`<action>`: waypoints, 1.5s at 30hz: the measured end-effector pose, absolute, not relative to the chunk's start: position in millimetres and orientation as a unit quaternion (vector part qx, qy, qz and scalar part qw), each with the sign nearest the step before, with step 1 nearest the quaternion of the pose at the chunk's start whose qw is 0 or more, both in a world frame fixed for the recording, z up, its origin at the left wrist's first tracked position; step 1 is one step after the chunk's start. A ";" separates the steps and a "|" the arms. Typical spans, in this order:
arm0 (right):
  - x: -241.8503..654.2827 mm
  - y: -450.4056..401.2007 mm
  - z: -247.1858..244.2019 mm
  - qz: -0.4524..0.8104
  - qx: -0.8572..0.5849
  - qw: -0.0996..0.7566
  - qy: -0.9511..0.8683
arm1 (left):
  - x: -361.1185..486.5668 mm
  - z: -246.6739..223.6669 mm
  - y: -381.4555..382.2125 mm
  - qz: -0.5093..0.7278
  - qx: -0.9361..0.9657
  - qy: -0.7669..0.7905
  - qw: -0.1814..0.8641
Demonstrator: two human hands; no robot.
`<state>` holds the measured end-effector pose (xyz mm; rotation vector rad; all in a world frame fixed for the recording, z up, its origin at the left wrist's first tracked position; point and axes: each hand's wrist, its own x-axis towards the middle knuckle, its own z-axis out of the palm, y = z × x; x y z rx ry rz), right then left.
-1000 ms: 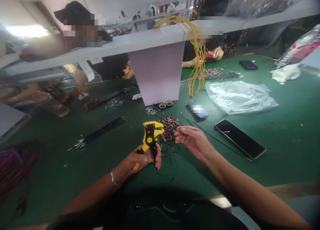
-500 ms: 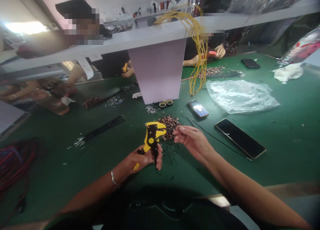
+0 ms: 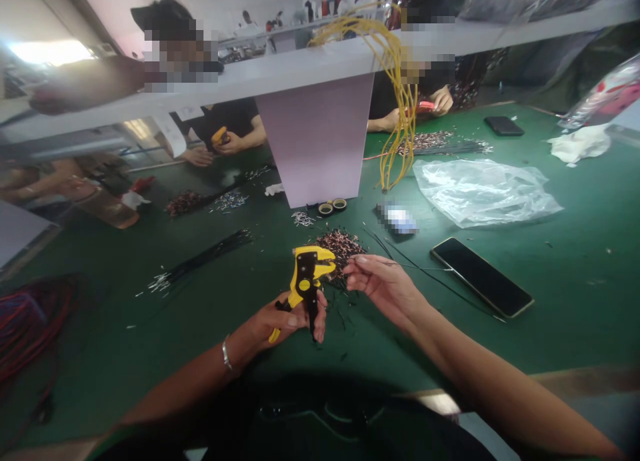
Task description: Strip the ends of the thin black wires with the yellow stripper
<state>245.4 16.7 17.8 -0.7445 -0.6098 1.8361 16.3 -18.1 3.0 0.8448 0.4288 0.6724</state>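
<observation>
My left hand (image 3: 295, 317) is closed round the handles of a yellow and black wire stripper (image 3: 304, 284), whose jaws point right. Between the fingertips of my right hand (image 3: 377, 277) is a thin wire (image 3: 425, 267); its tail runs right, over the edge of a dark smartphone (image 3: 483, 276). The wire's near end is close to the stripper's jaws but apart from them. Behind the jaws lies a heap of short black and copper-coloured wire scraps (image 3: 343, 247). A few loose black wires (image 3: 417, 269) rest on the green table beyond my right hand.
A bundle of black wires (image 3: 205, 255) lies left, and red and blue cable (image 3: 30, 327) at far left. Tape rolls (image 3: 333, 208) sit by a pale panel (image 3: 320, 141). Yellow wires (image 3: 400, 114) hang from the shelf. A plastic bag (image 3: 485, 191) lies right. Co-workers' hands (image 3: 230, 143) are across the table.
My wire stripper and both hands have hardly moved. Across the table at left, a co-worker's hands with a yellow tool have come further into view.
</observation>
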 end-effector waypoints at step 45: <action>241.2 15.9 15.4 0.771 -0.322 0.499 -0.230 | 17.9 8.2 -20.8 0.335 0.424 0.236 0.808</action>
